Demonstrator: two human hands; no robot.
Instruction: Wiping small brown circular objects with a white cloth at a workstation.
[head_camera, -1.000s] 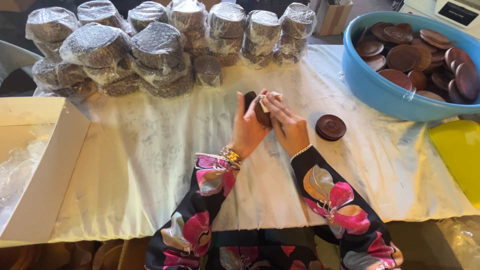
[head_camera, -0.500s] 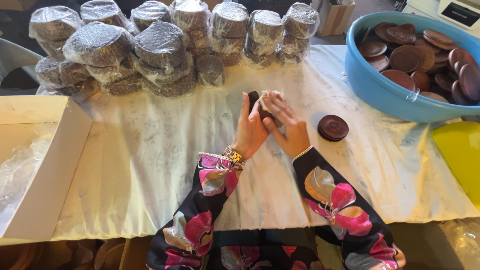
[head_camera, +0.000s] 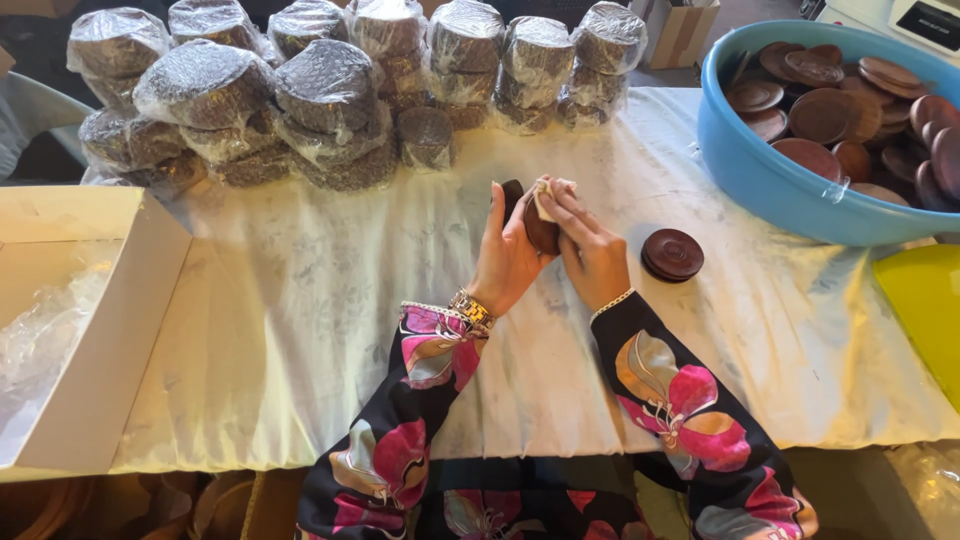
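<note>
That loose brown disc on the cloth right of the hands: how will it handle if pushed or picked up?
The brown disc looks rigid, likely wood, so it should not flex. It lies flat on the white cloth, so a push would probably slide it or bunch the cloth rather than tip it. Its surface looks smooth and glossy, so it may slip; set on edge, its round shape could roll.

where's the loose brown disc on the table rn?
Head view: the brown disc lies flat on the white cloth, just beyond the right hand, near the blue tub.

Packing workshop: wrapped stacks (head_camera: 330, 95), carton (head_camera: 80, 330)
</note>
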